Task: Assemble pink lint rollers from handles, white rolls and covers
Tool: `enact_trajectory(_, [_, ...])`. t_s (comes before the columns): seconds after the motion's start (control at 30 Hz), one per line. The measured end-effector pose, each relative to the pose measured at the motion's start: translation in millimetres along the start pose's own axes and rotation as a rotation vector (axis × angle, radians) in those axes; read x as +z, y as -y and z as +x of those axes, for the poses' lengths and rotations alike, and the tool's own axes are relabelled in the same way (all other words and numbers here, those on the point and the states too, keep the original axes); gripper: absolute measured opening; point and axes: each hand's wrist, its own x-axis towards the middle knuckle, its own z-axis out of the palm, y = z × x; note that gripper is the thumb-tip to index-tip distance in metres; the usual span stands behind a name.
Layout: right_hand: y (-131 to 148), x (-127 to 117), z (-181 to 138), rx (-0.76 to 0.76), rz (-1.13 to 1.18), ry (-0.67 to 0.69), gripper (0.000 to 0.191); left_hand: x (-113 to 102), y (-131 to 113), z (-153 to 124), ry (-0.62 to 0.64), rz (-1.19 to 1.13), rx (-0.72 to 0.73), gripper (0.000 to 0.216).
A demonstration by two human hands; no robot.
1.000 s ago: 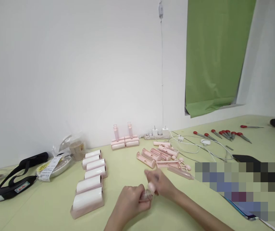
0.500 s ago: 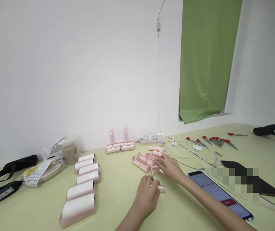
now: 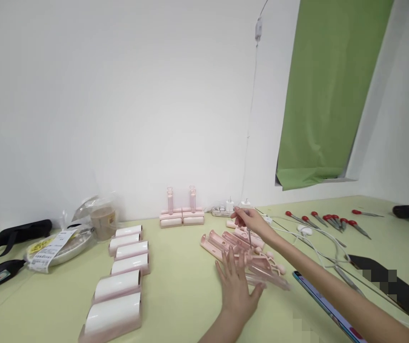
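My left hand (image 3: pixel 236 290) is spread with its fingers apart, its fingertips at the near edge of a group of pink half-tube trays (image 3: pixel 238 240). By its thumb lie clear plastic tubes (image 3: pixel 267 277), partly hidden by the hand. My right hand (image 3: pixel 249 219) is raised above the trays, fingers pinched on a slim grey rod (image 3: pixel 250 237) that points down towards them. What tops the rod is hidden in the fingers. Beside the trays are pink beads on a cord (image 3: pixel 270 259).
White and pink rolls (image 3: pixel 118 278) stand in a column at left. Two pink stands with clear upright tubes (image 3: pixel 182 214) are by the wall. Red-handled tools (image 3: pixel 333 220), white cables (image 3: pixel 321 247), a phone (image 3: pixel 324 302) and a dark flat slab (image 3: pixel 386 281) lie at right.
My left hand has let go of the clear tube and opened out beside the trays. The right hand has risen from the trays, now with the rod. The view has shifted slightly.
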Motion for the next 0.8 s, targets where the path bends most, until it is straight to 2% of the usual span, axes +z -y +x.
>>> enact_trajectory(0.17, [6.2,11.1,28.3,-0.023,-0.09,-0.017,0.057,3.7,1.8,-0.9,-0.016,-0.066,0.036,0.067])
enact_trajectory(0.23, [9.7,22.2,46.8,-0.031,-0.161,-0.039,0.049,2.0,2.3,-3.1,0.0,-0.119,0.05,0.071])
enact_trajectory(0.33, [11.5,52.0,81.2,-0.01,-0.269,-0.021,0.03,-2.4,3.9,-3.5,0.038,-0.19,0.074,0.066])
enact_trajectory(0.43, [8.2,91.9,108.1,0.06,-0.344,0.005,0.029,-3.9,4.7,-0.4,0.075,-0.217,0.038,0.063])
enact_trajectory(0.57, [6.7,132.9,114.8,0.098,-0.391,-0.026,0.031,-1.8,-0.4,0.4,0.045,-0.208,0.002,0.064])
enact_trajectory(0.67, [13.5,137.2,106.3,0.053,-0.386,-0.051,0.029,-8.2,-5.0,-10.3,-0.025,-0.2,0.005,0.068])
enact_trajectory(0.8, [32.7,110.5,88.0,-0.081,-0.33,-0.05,0.025,-40.2,6.3,-38.4,-0.174,-0.27,0.048,0.064])
